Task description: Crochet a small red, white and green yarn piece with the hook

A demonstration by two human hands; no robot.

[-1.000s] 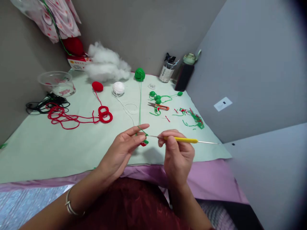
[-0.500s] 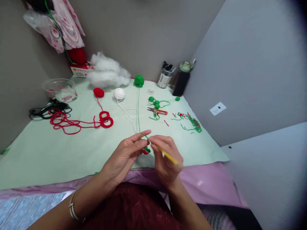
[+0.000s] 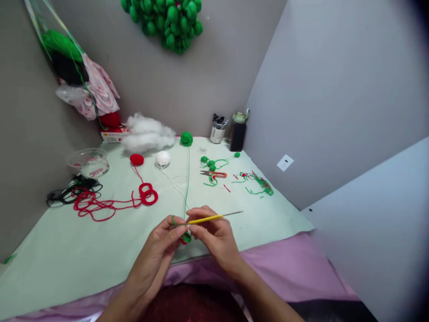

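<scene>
My left hand (image 3: 161,243) pinches a small green and red crocheted piece (image 3: 186,238), which hangs below the fingertips. Green yarn loops round its index finger and runs back to a green ball (image 3: 186,139). Close beside it, my right hand (image 3: 214,235) is closed on a crochet hook with a yellow handle (image 3: 206,219). The hook's metal end points right; its other end meets the work between both hands, where the exact stitch is too small to make out.
Orange-handled snips (image 3: 217,174) lie beyond my hands, near yarn scraps (image 3: 263,182). Further left are red rings (image 3: 148,194), a white ball (image 3: 162,158) and a red ball (image 3: 136,159). White stuffing (image 3: 147,134), a clear tub (image 3: 89,163) and a bottle (image 3: 238,132) stand at the back.
The view has tilted up, showing green pieces on the wall. My right hand has turned the hook from slanting down to the right to nearly level, and its fingers are now above the handle.
</scene>
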